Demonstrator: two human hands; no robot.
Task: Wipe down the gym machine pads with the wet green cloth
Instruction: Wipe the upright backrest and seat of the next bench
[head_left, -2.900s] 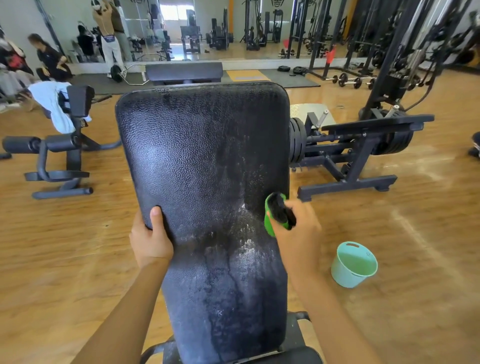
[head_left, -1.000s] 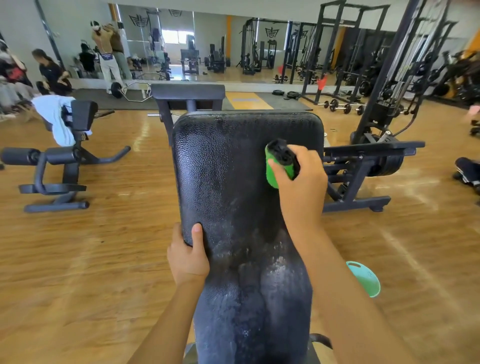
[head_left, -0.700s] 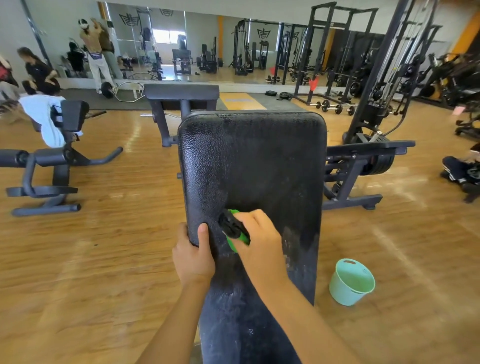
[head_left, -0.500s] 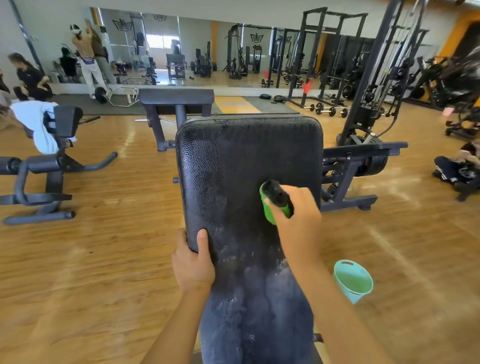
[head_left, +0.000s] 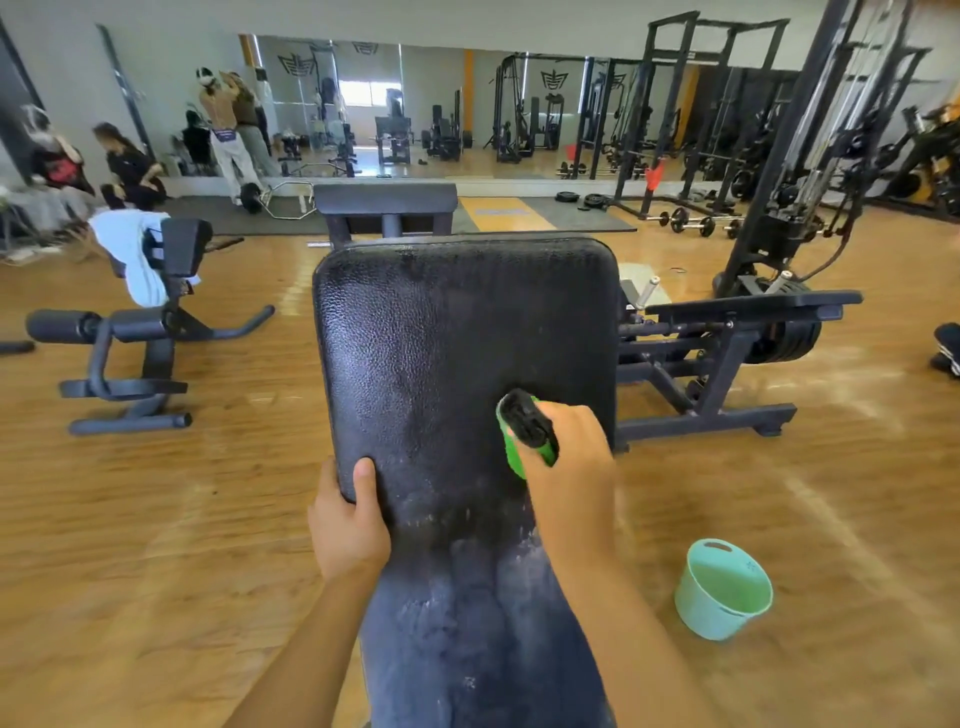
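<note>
Left hand (head_left: 349, 525) grips the left edge of the black pad (head_left: 441, 364), thumb laid over its face and fingers wrapped behind, bracing it. Right hand (head_left: 569, 467), a little farther up, is curled round the bunched green cloth (head_left: 511, 449), which is pressed against the pad close to its right edge, about halfway up; the cloth showing above the fingers looks dark with grime. Nearer the person the pad carries pale streaks, while its upper half looks dull and patchy. The wipe would therefore go best as overlapping passes from edge to edge toward the top corners, with firm pressure and a cleaner fold turned outward. A mint bucket (head_left: 722, 592) stands on the floor to the right, handy for rinsing. Beyond the pad's top edge sits another padded rest (head_left: 384, 200), probably next.
</note>
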